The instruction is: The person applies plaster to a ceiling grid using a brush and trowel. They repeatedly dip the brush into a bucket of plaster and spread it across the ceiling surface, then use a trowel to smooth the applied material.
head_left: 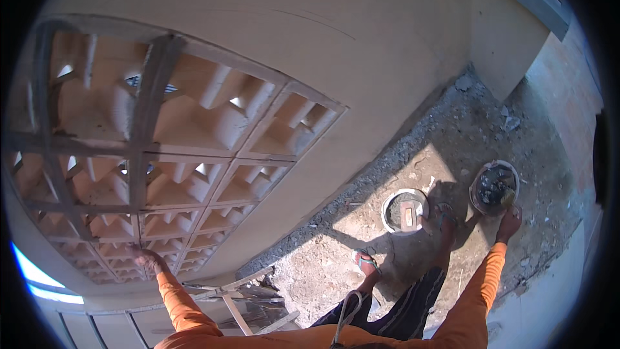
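Note:
My left hand (150, 260) is raised at the lower part of a pale breeze-block screen (232, 156). Its fingers look stretched out and I see nothing in them; whether they touch the blocks I cannot tell. On the right my right hand (509, 225) reaches down to the near rim of a round bucket (476, 203) containing dark grey wet mix (496, 184). Its fingers are closed around a small tan-yellow thing (507, 198) whose kind is unclear and which dips into the bucket. Left of it stands a second bucket (386, 215) with a small block-shaped, reddish-and-pale thing (407, 215) in grey contents.
A smooth beige wall (381, 58) surrounds the screen. Rubble lies along its foot on the dusty ground (310, 278). Between the buckets and my arms are my sandalled feet (367, 262). Loose wooden strips (237, 315) lean at the bottom; a pale ledge (526, 0) juts out top right.

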`<state>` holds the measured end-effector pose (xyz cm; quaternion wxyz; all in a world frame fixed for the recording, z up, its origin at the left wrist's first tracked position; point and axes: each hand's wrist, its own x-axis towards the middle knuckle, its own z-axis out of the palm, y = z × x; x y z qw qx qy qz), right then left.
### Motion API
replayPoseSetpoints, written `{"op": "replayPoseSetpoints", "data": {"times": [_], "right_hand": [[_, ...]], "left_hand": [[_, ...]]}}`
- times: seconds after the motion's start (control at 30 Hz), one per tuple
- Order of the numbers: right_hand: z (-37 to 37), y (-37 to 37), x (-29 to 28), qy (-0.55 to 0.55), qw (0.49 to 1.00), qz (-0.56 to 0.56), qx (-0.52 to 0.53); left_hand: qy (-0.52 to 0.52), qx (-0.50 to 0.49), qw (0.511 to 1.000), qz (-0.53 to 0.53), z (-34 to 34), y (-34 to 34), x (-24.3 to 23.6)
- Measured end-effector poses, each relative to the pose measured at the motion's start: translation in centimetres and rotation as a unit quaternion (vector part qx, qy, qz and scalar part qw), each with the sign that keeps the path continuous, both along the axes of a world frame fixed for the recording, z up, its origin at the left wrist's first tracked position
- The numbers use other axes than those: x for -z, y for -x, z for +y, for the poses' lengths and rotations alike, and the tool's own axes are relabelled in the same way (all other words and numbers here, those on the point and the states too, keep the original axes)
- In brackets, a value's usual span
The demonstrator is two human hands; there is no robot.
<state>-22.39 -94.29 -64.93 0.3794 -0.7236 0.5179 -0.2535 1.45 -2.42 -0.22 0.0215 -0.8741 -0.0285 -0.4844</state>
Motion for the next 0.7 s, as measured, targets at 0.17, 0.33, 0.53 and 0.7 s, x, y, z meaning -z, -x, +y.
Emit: {"op": "replayPoseSetpoints", "data": {"times": [0.17,0.33,0.53,0.7], "right_hand": [[1.3,-2.6,-12.5,-0.476,0.746,-0.457,0.090],[10.8,-10.7,-33.7,-0.473,0.619,-0.613,-0.131],[25.5,-21.3,-60.4,-0.445,0.542,-0.637,-0.320],[34.6,-27.4,-72.3,-0.165,0.680,-0.638,-0.321]], "left_hand": [[0.123,-0.024,0.986,-0.114,0.9,-0.5,2.1],[0.122,-0.090,0.982,-0.112,-0.6,-0.7,1.9],[0.128,-0.065,0.986,-0.083,-0.4,0.0,1.5],[0.134,-0.049,0.988,-0.063,-0.8,0.7,1.2]]}}
